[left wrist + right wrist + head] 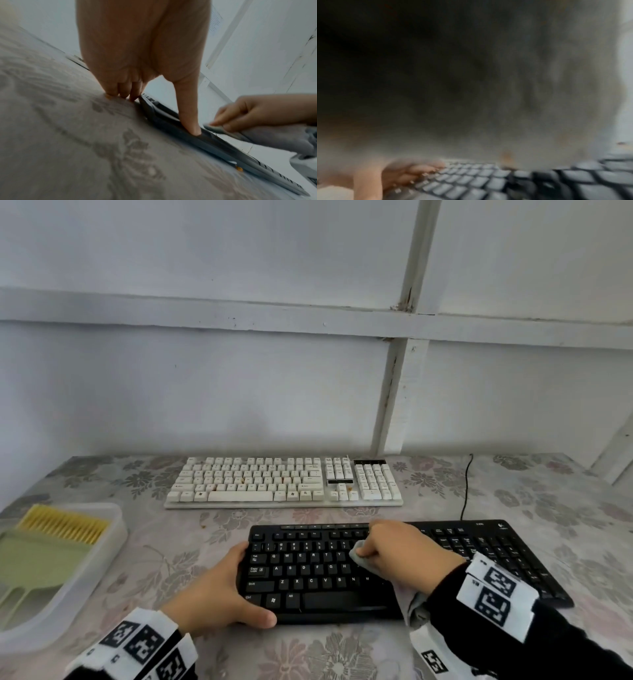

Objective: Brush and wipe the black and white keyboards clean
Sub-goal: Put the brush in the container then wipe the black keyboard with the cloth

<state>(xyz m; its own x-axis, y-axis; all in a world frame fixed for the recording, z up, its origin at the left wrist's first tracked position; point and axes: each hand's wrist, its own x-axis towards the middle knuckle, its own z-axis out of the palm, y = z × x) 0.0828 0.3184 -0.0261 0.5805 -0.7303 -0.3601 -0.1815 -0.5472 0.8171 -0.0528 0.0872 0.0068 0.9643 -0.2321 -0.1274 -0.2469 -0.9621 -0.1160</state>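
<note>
The black keyboard [318, 573] lies at the table's near middle, with the white keyboard [284, 484] behind it by the wall. My left hand [226, 587] grips the black keyboard's near left corner; the thumb [188, 116] lies along its front edge and the fingers [120, 92] sit at its left end on the cloth-covered table. My right hand [373, 553] pinches a grey cloth [358, 558] and presses it onto the keys in the middle rows. The rest of the cloth [488, 94] hangs under the wrist and blurs most of the right wrist view above the keys [488, 182].
A translucent plastic tray [116, 529] at the left edge holds a green brush with yellow bristles [51, 553]. A black cable [467, 484] runs from the black keyboard towards the wall. A floral tablecloth [565, 525] covers the table.
</note>
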